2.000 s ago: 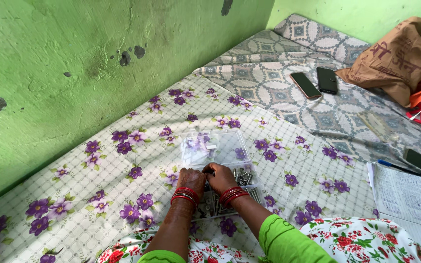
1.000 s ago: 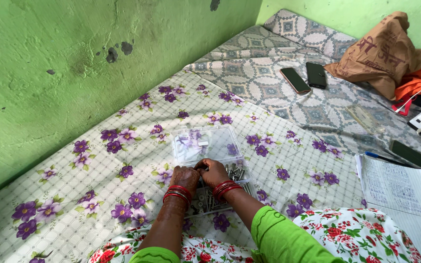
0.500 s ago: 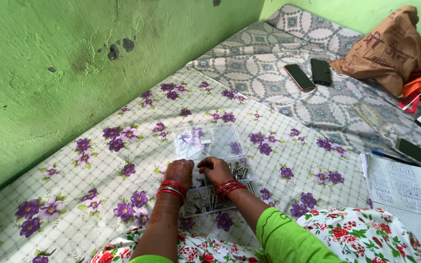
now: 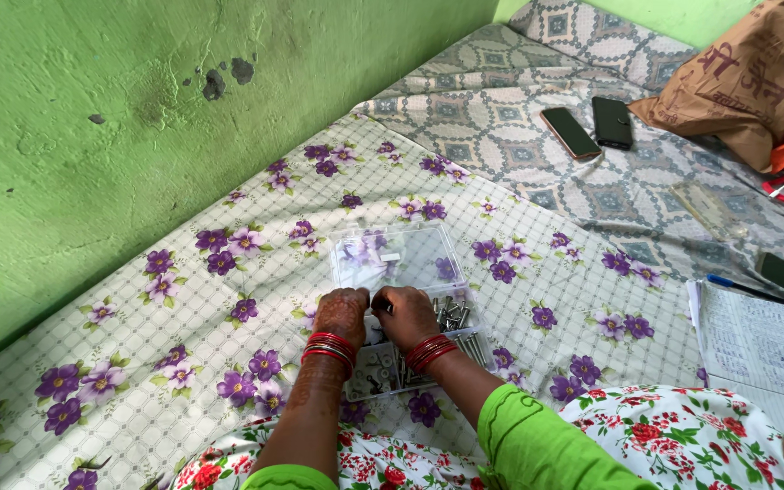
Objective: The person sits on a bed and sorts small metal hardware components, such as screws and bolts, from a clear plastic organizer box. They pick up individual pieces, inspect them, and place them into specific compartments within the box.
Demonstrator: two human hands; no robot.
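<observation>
Bed point(image 4: 183, 399) with purple-flowered sheet, bearing an open clear compartment box point(image 4: 401, 299) of metal hardware; farther off, on the grey patterned cover point(image 4: 501, 136), two phones point(image 4: 592, 127), a brown bag point(image 4: 737, 82) and a notebook point(image 4: 759, 340).

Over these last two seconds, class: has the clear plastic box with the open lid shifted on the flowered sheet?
No. The clear plastic box sits on the same purple flowers of the flowered sheet as before; only the camera's framing changes slightly.

Just one head-worn view, aimed steeply down from close above at the floral bedsheet point(image 4: 183, 399); green wall point(image 4: 93, 136) is seen left, so nothing's shared.
</observation>
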